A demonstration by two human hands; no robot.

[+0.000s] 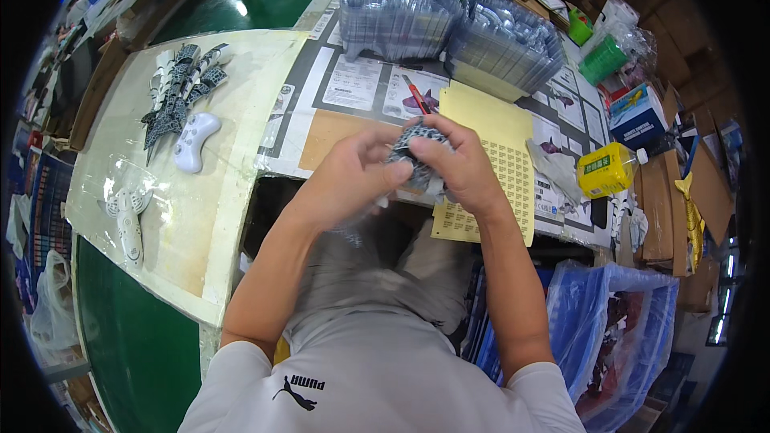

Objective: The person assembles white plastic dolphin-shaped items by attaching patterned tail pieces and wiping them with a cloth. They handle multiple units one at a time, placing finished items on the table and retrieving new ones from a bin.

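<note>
Both my hands meet over the table's front edge, holding one small toy part (411, 154) with a dark grey and white patterned surface. My left hand (353, 172) grips its left side with the thumb on top. My right hand (459, 168) wraps its right side, fingers curled over it. Most of the part is hidden by my fingers. Just behind my hands lies a yellow sheet of small stickers (489, 152), and a red pen (415, 96) rests on printed paper further back.
Two stacks of clear plastic trays (449, 24) stand at the back. To the left lie several patterned toy parts (180, 88), a white controller (195, 140) and another white piece (128, 212). A yellow bottle (607, 168), cardboard boxes and a blue bag-lined bin (618, 329) are at right.
</note>
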